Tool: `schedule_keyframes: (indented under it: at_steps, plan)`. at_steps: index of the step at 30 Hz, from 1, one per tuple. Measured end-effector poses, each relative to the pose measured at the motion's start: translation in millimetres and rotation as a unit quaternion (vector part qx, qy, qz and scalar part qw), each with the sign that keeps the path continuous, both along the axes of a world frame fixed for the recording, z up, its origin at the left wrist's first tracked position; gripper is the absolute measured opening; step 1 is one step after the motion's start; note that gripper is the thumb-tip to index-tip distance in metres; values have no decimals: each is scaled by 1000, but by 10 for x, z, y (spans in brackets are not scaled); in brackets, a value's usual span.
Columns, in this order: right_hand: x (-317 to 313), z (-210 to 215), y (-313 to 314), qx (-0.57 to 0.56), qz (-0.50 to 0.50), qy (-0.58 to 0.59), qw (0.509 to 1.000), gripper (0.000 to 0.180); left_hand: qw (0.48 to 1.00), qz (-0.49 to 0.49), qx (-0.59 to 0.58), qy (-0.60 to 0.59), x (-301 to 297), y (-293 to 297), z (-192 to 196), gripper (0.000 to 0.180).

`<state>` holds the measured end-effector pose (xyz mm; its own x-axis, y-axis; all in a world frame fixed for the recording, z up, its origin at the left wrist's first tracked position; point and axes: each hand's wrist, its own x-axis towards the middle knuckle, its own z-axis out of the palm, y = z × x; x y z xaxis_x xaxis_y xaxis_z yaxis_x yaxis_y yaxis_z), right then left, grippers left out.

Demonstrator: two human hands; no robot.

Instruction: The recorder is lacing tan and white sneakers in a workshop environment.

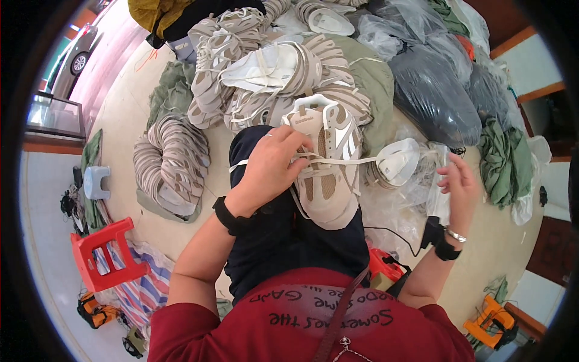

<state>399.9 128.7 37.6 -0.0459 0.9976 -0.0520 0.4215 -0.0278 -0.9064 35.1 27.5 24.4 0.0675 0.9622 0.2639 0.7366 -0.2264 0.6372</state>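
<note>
A beige and white sneaker [329,190] rests on my lap, toe toward me, with brown mesh panels. My left hand [271,160] lies over its left side, fingers pinched on the cream shoelace [347,161] at the eyelets. From there the lace stretches taut to the right, toward my right hand [461,187], which is raised away from the shoe with its fingers bent around the line of the lace. The lace's far end is hard to see against pale plastic. Another lace end pokes out left of my left hand.
Beyond my knees lies a heap of beige shoe uppers [271,69]. A curled stack of uppers [172,163] sits at left, another small stack [398,163] at right. Filled plastic bags [434,90], a red stool [108,253] and a blue stool [96,182] stand around.
</note>
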Motion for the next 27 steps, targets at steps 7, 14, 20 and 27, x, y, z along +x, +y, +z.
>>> schedule_keyframes:
  at_steps: [7,14,20,27]
  plan:
    - [-1116,-205,-366,92,223,0,970,22,997,50,-29,54,-115,-33,-102,13]
    - [-1608,-382,-321,92,304,-49,947,15,960,27,-217,-176,-148,-116,118,17]
    - [-1598,-420,-378,135,298,-43,944,14,981,91,-172,2,-238,-123,-135,20]
    - [-1575,-403,-384,180,293,-92,935,14,979,174,-2,104,-203,-118,-124,19]
